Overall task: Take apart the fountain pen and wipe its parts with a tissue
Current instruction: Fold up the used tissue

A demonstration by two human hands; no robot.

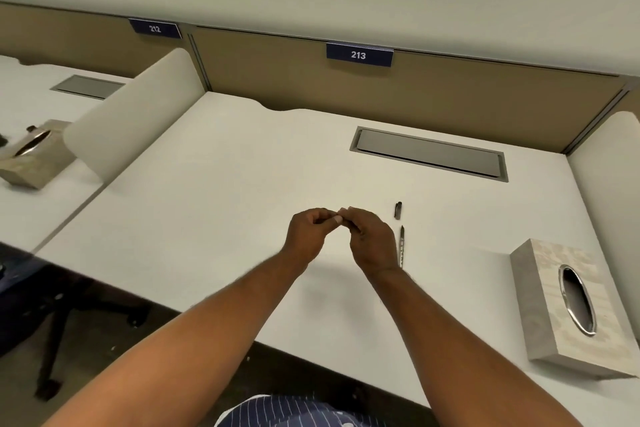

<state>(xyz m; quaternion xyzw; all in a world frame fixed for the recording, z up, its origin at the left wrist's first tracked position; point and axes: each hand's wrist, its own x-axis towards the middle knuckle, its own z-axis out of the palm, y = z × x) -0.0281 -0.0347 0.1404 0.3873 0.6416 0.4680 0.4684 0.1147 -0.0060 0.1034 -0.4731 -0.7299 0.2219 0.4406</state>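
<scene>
Here, above the white desk [207, 201], the left hand [306, 236] and right hand [369, 243] meet fingertip to fingertip, curled closed on something too hidden to identify, while just right lie a short dark pen cap [398, 210], then a slim, dark-tipped, silvery pen section [402, 246], and farther right a pale stone-patterned tissue box [568, 305].

White desk bay numbered 213, under even light

A tan fabric partition [415, 94] backs the white laminate desk [214, 184]; a grey cable hatch [429, 153] sits far right, a black swivel chair [52, 315] near left on dark floor.
</scene>
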